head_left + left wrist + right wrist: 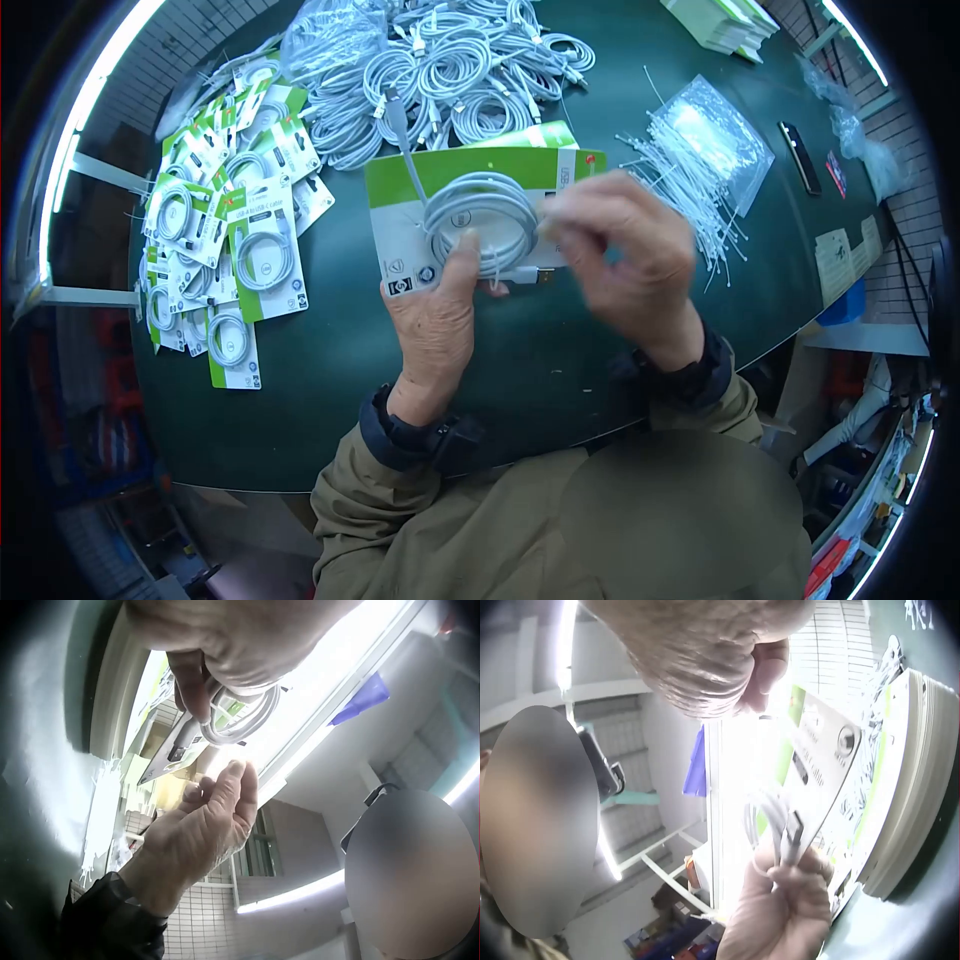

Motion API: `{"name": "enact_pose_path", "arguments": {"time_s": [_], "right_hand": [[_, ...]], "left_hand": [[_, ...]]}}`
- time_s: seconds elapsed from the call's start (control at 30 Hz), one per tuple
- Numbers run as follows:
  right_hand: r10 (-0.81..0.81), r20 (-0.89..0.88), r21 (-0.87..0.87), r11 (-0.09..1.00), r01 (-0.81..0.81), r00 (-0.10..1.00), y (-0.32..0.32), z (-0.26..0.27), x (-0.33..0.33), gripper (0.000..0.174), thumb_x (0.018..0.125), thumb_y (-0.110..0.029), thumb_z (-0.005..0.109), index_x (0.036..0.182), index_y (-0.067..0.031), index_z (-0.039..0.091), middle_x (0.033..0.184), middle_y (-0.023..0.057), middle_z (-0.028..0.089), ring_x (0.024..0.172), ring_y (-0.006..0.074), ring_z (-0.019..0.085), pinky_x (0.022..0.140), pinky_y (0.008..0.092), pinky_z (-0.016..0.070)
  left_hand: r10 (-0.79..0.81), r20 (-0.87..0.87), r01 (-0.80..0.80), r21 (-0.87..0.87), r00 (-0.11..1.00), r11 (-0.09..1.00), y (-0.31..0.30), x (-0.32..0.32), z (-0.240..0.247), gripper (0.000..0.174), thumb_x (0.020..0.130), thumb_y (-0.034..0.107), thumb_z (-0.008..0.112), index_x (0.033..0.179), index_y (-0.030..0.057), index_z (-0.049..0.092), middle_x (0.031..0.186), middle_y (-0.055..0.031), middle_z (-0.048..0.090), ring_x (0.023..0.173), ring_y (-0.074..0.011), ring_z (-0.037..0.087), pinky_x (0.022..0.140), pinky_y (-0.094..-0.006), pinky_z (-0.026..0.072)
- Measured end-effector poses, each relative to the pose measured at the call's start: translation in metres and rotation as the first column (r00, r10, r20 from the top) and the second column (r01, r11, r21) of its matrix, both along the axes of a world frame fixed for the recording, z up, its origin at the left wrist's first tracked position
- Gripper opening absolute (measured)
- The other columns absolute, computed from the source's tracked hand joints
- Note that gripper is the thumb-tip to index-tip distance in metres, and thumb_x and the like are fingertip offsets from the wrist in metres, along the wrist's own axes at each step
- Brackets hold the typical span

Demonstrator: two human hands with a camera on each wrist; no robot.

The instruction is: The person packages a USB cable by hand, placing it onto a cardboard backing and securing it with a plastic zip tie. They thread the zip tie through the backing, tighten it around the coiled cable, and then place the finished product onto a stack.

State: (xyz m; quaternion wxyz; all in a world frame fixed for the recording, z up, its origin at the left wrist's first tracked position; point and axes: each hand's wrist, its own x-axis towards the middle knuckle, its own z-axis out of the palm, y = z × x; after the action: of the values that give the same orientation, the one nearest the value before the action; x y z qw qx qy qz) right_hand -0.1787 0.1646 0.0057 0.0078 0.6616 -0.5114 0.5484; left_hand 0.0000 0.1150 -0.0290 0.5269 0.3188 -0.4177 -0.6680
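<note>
My left hand (435,325) grips a green-and-white cable card (395,240) from its near edge, the thumb laid over a coiled white USB cable (485,185) on its front. One connector (398,115) sticks up past the card's top edge; a USB plug (525,275) lies at its lower edge. A thin white tie (496,266) shows at the bottom of the coil. My right hand (640,260), blurred, is at the coil's right side with its fingers curled. In the left wrist view the right thumb and fingertips (236,769) come together, nothing visible between them.
Carded cables (265,260) lie piled at the left of the dark green table (530,400). A heap of coiled cables (455,70) sits behind. White cable ties (690,180) spread from a clear bag to the right, near a phone (800,158). Blank cards (725,25) stand stacked far right.
</note>
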Motion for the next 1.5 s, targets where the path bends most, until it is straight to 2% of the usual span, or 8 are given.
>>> {"name": "enact_pose_path", "arguments": {"time_s": [0.17, 0.3, 0.37, 0.47, 0.57, 0.7, 1.23, 1.5], "right_hand": [[-0.233, 0.427, 0.102, 0.972, 0.21, 0.873, -0.01, -0.008, -0.033, 0.014, 0.097, -0.004, 0.075, 0.11, 0.0013, 0.075, 0.084, -0.0011, 0.07, 0.07, 0.002, 0.058, 0.06, 0.021, 0.0486], [-0.039, 0.774, 0.257, 0.932, -0.257, 0.632, -0.017, -0.03, -0.044, 0.024, 0.1, -0.013, 0.073, 0.117, 0.004, 0.072, 0.099, 0.0082, 0.075, 0.084, 0.0107, 0.069, 0.068, 0.0249, 0.055], [0.189, 0.929, 0.052, 0.785, -0.617, 0.318, 0.003, -0.041, -0.036, 0.026, 0.101, -0.016, 0.072, 0.118, 0.0043, 0.072, 0.108, 0.0121, 0.074, 0.084, 0.014, 0.07, 0.071, 0.0264, 0.0565], [0.382, 0.776, 0.14, 0.67, -0.729, 0.501, 0.024, -0.074, -0.051, 0.026, 0.098, -0.012, 0.074, 0.12, 0.0005, 0.072, 0.118, 0.0134, 0.074, 0.093, 0.0203, 0.07, 0.083, 0.0331, 0.058], [0.491, 0.232, 0.292, 0.788, -0.542, 0.84, 0.028, -0.082, -0.057, 0.028, 0.096, -0.01, 0.073, 0.123, -0.0032, 0.072, 0.121, 0.0125, 0.073, 0.103, 0.0265, 0.068, 0.091, 0.0381, 0.0563], [0.412, 0.508, 0.314, 0.729, -0.608, 0.756, 0.038, -0.065, -0.048, 0.027, 0.098, -0.007, 0.068, 0.124, -0.0058, 0.073, 0.124, 0.0125, 0.073, 0.11, 0.0275, 0.069, 0.095, 0.038, 0.0561], [0.037, 0.719, 0.533, 0.611, -0.585, 0.694, 0.055, -0.119, -0.064, 0.02, 0.105, -0.009, 0.061, 0.121, -0.0067, 0.073, 0.116, 0.0122, 0.073, 0.103, 0.0309, 0.068, 0.092, 0.0372, 0.0571], [0.278, 0.375, 0.581, 0.673, -0.458, 0.884, 0.049, -0.103, -0.063, 0.027, 0.094, 0.004, 0.066, 0.118, -0.0045, 0.074, 0.114, 0.0125, 0.075, 0.1, 0.0309, 0.07, 0.088, 0.0375, 0.0576]], "left_hand": [[-0.068, -0.034, 0.067, -0.022, 0.997, 0.998, -0.001, 0.005, 0.001, 0.03, 0.1, 0.005, 0.066, 0.129, 0.0021, 0.058, 0.109, -0.0094, 0.069, 0.082, -0.0146, 0.069, 0.056, -0.0284, 0.0541], [-0.157, -0.065, 0.154, -0.056, 0.985, 0.987, 0.004, 0.007, 0.002, 0.036, 0.099, 0.006, 0.067, 0.133, 0.0043, 0.055, 0.113, -0.0087, 0.068, 0.086, -0.0147, 0.069, 0.056, -0.0281, 0.053], [-0.182, -0.023, 0.181, -0.032, 0.983, 0.983, 0.008, 0.006, 0.006, 0.038, 0.099, 0.006, 0.067, 0.135, 0.0043, 0.054, 0.113, -0.0091, 0.067, 0.086, -0.0154, 0.069, 0.054, -0.0276, 0.0542], [-0.222, -0.021, 0.22, -0.056, 0.975, 0.974, 0.011, 0.005, 0.007, 0.041, 0.098, 0.006, 0.067, 0.136, 0.0044, 0.053, 0.114, -0.0098, 0.068, 0.087, -0.0168, 0.071, 0.053, -0.027, 0.0561], [-0.226, -0.003, 0.225, -0.079, 0.974, 0.971, 0.011, 0.005, 0.006, 0.042, 0.097, 0.006, 0.068, 0.137, 0.0044, 0.053, 0.115, -0.0102, 0.068, 0.087, -0.0179, 0.072, 0.052, -0.027, 0.0571], [-0.238, 0.012, 0.238, -0.078, 0.971, 0.968, 0.011, 0.005, 0.003, 0.042, 0.097, 0.006, 0.067, 0.137, 0.0042, 0.053, 0.115, -0.0108, 0.068, 0.087, -0.019, 0.072, 0.051, -0.0277, 0.0576], [-0.284, -0.073, 0.28, -0.06, 0.956, 0.958, 0.016, 0.002, 0.003, 0.024, 0.099, -0.003, 0.064, 0.123, -0.0026, 0.06, 0.104, -0.013, 0.071, 0.076, -0.0199, 0.071, 0.055, -0.0332, 0.0577], [-0.29, -0.072, 0.286, -0.065, 0.954, 0.956, 0.012, 0.004, 0.001, 0.025, 0.098, -0.002, 0.066, 0.123, -0.0029, 0.061, 0.105, -0.0127, 0.071, 0.077, -0.0195, 0.07, 0.054, -0.0327, 0.0572]]}}
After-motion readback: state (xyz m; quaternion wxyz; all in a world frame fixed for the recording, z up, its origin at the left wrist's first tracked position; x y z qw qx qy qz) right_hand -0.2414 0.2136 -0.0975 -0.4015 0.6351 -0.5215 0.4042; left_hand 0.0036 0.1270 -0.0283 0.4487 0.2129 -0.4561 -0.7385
